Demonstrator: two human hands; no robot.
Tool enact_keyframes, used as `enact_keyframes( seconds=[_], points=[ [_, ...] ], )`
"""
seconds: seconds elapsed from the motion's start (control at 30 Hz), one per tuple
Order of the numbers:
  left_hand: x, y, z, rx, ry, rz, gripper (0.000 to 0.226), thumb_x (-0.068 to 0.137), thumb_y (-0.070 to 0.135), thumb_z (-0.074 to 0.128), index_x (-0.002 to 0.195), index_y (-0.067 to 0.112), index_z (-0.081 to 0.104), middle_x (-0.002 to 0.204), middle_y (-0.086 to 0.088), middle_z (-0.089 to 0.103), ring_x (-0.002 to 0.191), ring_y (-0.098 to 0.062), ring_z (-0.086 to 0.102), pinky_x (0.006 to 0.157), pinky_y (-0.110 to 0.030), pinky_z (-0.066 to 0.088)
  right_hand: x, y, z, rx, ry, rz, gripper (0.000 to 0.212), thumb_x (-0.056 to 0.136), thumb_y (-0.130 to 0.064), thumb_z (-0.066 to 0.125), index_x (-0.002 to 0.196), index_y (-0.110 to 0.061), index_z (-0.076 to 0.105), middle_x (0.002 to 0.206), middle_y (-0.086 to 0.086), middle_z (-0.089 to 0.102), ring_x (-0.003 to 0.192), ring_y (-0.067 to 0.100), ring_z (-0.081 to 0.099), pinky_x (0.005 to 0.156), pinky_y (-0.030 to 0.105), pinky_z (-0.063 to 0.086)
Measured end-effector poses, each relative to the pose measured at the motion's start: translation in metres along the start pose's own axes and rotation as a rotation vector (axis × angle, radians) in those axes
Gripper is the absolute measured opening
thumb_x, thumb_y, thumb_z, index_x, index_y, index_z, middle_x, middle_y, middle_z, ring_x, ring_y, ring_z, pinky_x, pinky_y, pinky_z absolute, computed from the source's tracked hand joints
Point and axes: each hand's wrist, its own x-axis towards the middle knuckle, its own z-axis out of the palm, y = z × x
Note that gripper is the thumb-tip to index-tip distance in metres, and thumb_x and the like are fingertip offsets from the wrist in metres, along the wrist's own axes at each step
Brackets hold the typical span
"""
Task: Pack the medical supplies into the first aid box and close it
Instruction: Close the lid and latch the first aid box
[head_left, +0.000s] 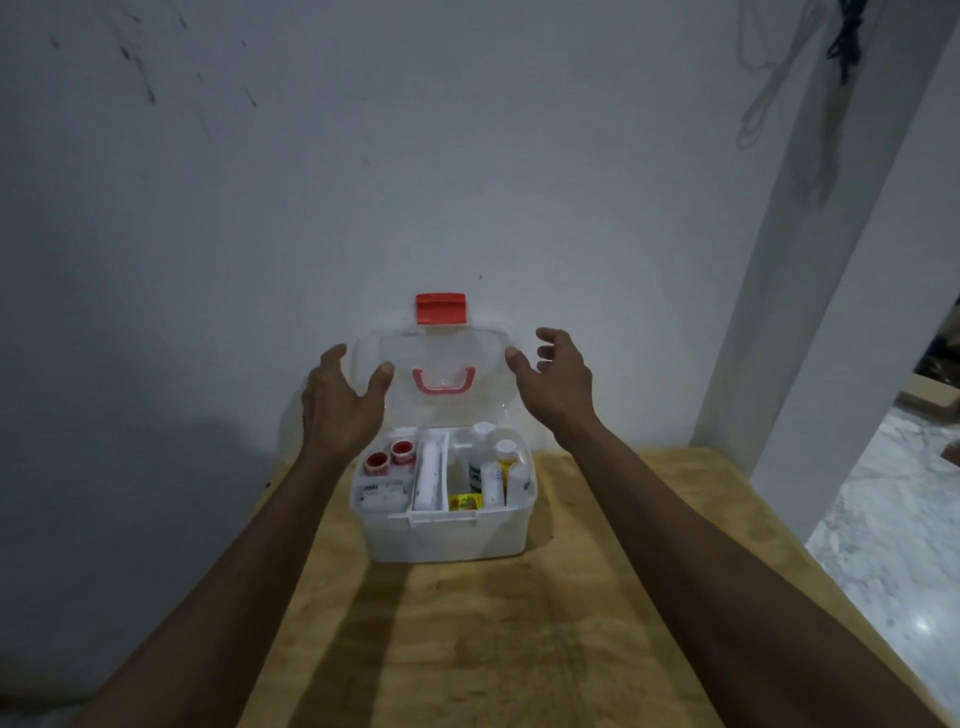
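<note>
A translucent white first aid box (447, 538) stands on the wooden table, its clear lid (441, 345) raised upright with a red latch (440, 307) on top and a pink handle (443, 379). Inside lie two red-capped tape rolls (389, 456), a white bandage roll (428, 475), several white bottles (501, 475), a yellow packet (465, 502) and a labelled white packet (382, 493). My left hand (340, 405) is at the lid's left edge, thumb in front of it. My right hand (553, 379) is spread beside the lid's right edge, apparently just off it.
The wooden table (467, 634) stands against a white wall. A white pillar (810, 291) rises at the right, with white and dark cords (779, 78) hanging near it. The table's right edge drops to a pale marbled floor (893, 519).
</note>
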Motion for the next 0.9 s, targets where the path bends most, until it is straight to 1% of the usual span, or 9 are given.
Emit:
enact_keyframes(
  seconds=[0.13,0.27,0.37,0.47,0.53,0.63,0.73,0.8,0.9],
  points=[
    [0.016,-0.002,0.003,-0.071,-0.059,-0.074,0.075,0.09,0.057,0.054,0.149,0.018,0.029,0.15,-0.014,0.042,0.133,-0.034,0.045,0.108,-0.052,0.04,0.014,-0.005,0.011,0.064,-0.025,0.071,0.06,0.091,-0.041,0.063,0.142,-0.022,0.038,0.139,0.011,0.052,0.12,0.025,0.055,0.099,0.04,0.048],
    [0.022,0.0,0.007,-0.115,-0.08,-0.083,0.069,0.094,0.056,0.047,0.148,0.017,0.033,0.146,-0.013,0.048,0.128,-0.03,0.051,0.103,-0.043,0.042,0.02,-0.005,0.019,0.101,-0.049,0.085,0.058,0.093,-0.044,0.059,0.142,-0.023,0.037,0.137,0.012,0.054,0.12,0.026,0.054,0.092,0.033,0.044],
    [0.023,0.0,0.008,-0.121,-0.098,-0.072,0.065,0.095,0.056,0.044,0.146,0.017,0.037,0.145,-0.013,0.048,0.128,-0.028,0.051,0.102,-0.044,0.043,0.022,-0.004,0.021,0.124,-0.05,0.091,0.055,0.095,-0.046,0.055,0.142,-0.023,0.038,0.135,0.011,0.055,0.121,0.027,0.053,0.094,0.035,0.043],
    [0.02,0.002,0.007,-0.125,-0.089,-0.066,0.064,0.095,0.056,0.043,0.145,0.017,0.039,0.145,-0.012,0.049,0.128,-0.028,0.05,0.103,-0.045,0.044,0.019,-0.004,0.019,0.132,-0.03,0.087,0.05,0.096,-0.048,0.05,0.139,-0.024,0.041,0.112,0.002,0.059,0.116,0.025,0.054,0.092,0.037,0.044],
    [0.017,0.003,0.004,-0.12,-0.08,-0.054,0.064,0.095,0.057,0.041,0.145,0.016,0.04,0.144,-0.011,0.049,0.127,-0.027,0.051,0.103,-0.045,0.044,0.015,-0.006,0.016,0.121,-0.021,0.075,0.047,0.098,-0.048,0.046,0.138,-0.023,0.043,0.096,-0.007,0.054,0.106,0.021,0.055,0.088,0.035,0.043],
    [0.009,0.005,-0.001,-0.105,-0.077,-0.036,0.067,0.094,0.062,0.037,0.144,0.018,0.04,0.146,-0.01,0.048,0.128,-0.027,0.05,0.104,-0.049,0.044,0.004,-0.01,0.01,0.103,-0.015,0.061,0.046,0.099,-0.049,0.043,0.136,-0.021,0.047,0.098,-0.007,0.054,0.093,0.013,0.054,0.084,0.031,0.041],
    [-0.003,0.007,-0.005,-0.102,-0.07,-0.04,0.067,0.095,0.062,0.035,0.145,0.018,0.039,0.149,-0.009,0.044,0.132,-0.029,0.047,0.104,-0.048,0.043,-0.011,-0.012,0.005,0.064,-0.015,0.031,0.047,0.099,-0.05,0.043,0.132,-0.019,0.053,0.09,-0.014,0.055,0.084,0.003,0.053,0.082,0.029,0.042],
    [-0.013,0.005,-0.008,-0.097,-0.078,-0.039,0.071,0.092,0.066,0.034,0.145,0.02,0.04,0.15,-0.009,0.043,0.133,-0.03,0.046,0.106,-0.051,0.042,-0.022,-0.01,0.002,0.03,-0.03,-0.012,0.046,0.098,-0.05,0.044,0.125,-0.017,0.059,0.093,-0.01,0.062,0.087,0.005,0.058,0.079,0.028,0.042],
    [-0.032,-0.001,-0.013,-0.044,-0.104,-0.001,0.074,0.09,0.07,0.034,0.143,0.019,0.042,0.146,-0.01,0.049,0.128,-0.031,0.05,0.104,-0.053,0.043,-0.042,-0.001,-0.001,-0.034,-0.066,-0.058,0.044,0.098,-0.051,0.044,0.116,-0.017,0.065,0.109,0.002,0.068,0.101,0.018,0.06,0.082,0.029,0.042]
  ],
)
